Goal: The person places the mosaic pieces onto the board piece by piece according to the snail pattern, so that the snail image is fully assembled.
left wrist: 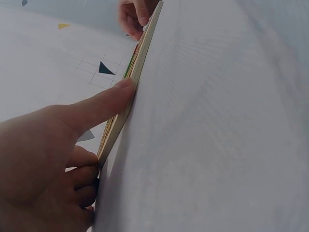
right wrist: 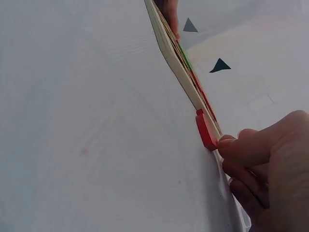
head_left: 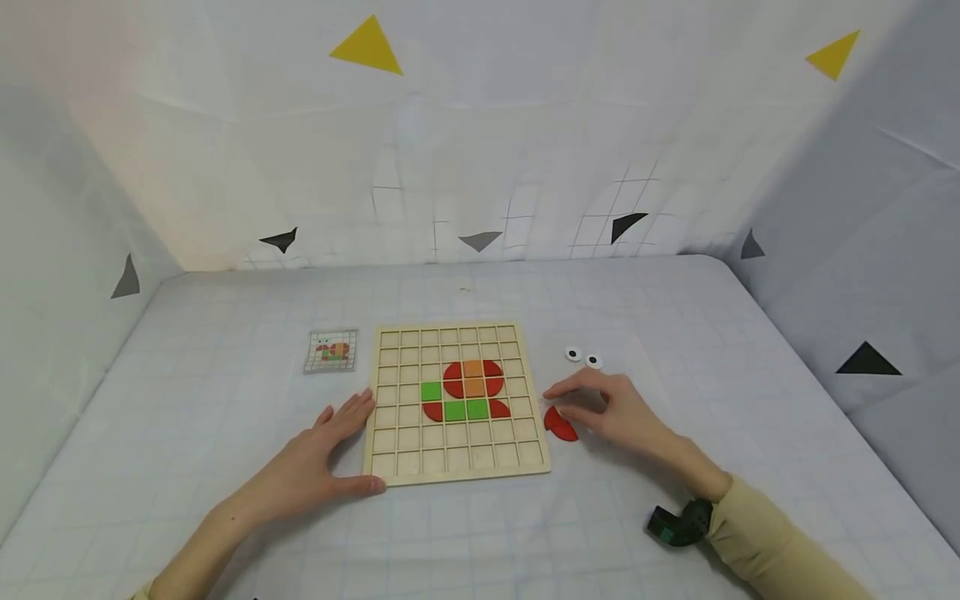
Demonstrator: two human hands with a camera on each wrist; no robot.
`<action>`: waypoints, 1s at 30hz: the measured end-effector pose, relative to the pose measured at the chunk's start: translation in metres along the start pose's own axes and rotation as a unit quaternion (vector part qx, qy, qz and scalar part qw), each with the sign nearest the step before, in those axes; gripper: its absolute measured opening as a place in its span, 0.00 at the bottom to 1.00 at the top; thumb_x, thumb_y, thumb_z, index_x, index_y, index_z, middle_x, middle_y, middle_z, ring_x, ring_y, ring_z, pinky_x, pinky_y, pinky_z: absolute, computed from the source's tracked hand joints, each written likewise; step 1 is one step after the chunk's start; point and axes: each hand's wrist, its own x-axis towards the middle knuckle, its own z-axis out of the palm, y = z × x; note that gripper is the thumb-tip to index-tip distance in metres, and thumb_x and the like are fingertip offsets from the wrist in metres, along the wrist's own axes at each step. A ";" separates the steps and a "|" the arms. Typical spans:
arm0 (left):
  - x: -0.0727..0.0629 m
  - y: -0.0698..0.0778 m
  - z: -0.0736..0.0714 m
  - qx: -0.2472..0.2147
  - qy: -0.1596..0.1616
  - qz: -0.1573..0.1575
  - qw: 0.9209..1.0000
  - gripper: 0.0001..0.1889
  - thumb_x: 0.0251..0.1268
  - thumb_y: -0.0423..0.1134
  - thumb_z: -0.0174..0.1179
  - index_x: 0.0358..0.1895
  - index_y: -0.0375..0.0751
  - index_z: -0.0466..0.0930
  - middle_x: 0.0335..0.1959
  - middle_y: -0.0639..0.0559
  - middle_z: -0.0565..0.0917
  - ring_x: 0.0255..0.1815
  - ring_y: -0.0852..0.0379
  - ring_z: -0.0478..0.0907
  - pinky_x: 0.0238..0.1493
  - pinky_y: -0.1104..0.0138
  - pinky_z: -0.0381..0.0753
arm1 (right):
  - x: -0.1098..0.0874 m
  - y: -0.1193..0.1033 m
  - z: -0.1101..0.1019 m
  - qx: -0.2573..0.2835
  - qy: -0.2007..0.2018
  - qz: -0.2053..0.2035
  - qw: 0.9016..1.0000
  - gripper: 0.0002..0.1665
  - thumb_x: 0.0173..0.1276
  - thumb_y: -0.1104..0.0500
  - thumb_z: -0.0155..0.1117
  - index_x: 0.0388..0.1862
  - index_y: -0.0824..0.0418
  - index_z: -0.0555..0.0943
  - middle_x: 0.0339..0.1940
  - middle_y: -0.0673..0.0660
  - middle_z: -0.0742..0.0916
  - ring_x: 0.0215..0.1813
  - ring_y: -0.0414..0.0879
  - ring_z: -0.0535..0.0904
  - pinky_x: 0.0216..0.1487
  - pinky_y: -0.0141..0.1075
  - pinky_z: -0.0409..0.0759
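A wooden grid board lies in the middle, holding red quarter-round pieces, orange squares and green squares. My left hand rests against its left side, thumb on the near left corner and fingertips at the left edge. Beside the board's right edge are red curved pieces, partly overlapping in view. Over them my right hand reaches, thumb and index finger apart; in the right wrist view its fingertips are right at a red piece.
Two white eye discs with black centres lie just beyond the right hand. A small picture card with a gridded coloured figure sits left of the board. White cloth walls with yellow, grey and black triangles surround the table.
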 end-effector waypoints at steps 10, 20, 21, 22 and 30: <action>0.001 -0.002 0.001 -0.003 0.004 0.002 1.000 0.59 0.45 0.71 0.70 0.80 0.53 0.53 0.82 0.55 0.52 0.82 0.40 0.46 0.77 0.39 0.50 | 0.002 -0.007 0.001 0.033 -0.016 -0.020 0.999 0.21 0.59 0.74 0.71 0.50 0.60 0.86 0.47 0.52 0.90 0.53 0.44 0.82 0.59 0.32 0.77; 0.001 -0.002 0.000 -0.002 0.002 0.011 1.000 0.59 0.45 0.70 0.70 0.80 0.50 0.53 0.82 0.54 0.52 0.82 0.44 0.47 0.79 0.42 0.49 | 0.000 -0.021 -0.003 0.036 -0.017 -0.038 0.998 0.20 0.59 0.75 0.70 0.49 0.60 0.86 0.46 0.53 0.90 0.51 0.44 0.82 0.59 0.30 0.77; 0.001 -0.002 0.000 -0.004 0.001 0.008 1.000 0.59 0.45 0.70 0.71 0.80 0.51 0.53 0.82 0.55 0.52 0.82 0.46 0.47 0.79 0.43 0.49 | 0.000 -0.021 -0.003 0.039 -0.018 -0.037 0.998 0.20 0.58 0.75 0.70 0.48 0.61 0.86 0.45 0.53 0.90 0.51 0.44 0.81 0.59 0.30 0.76; 0.001 -0.001 0.000 -0.004 0.001 0.009 1.000 0.59 0.45 0.70 0.70 0.80 0.51 0.53 0.82 0.55 0.52 0.82 0.46 0.47 0.80 0.43 0.49 | 0.000 -0.021 -0.003 0.044 -0.019 -0.033 0.998 0.20 0.58 0.76 0.70 0.48 0.61 0.86 0.45 0.54 0.90 0.51 0.44 0.81 0.59 0.29 0.76; 0.000 -0.001 0.000 0.000 0.003 0.016 1.000 0.59 0.46 0.72 0.69 0.80 0.50 0.53 0.82 0.53 0.52 0.82 0.43 0.48 0.79 0.41 0.49 | 0.000 -0.021 -0.004 0.058 -0.022 -0.043 0.997 0.19 0.56 0.75 0.73 0.47 0.64 0.86 0.44 0.58 0.89 0.49 0.47 0.82 0.56 0.30 0.77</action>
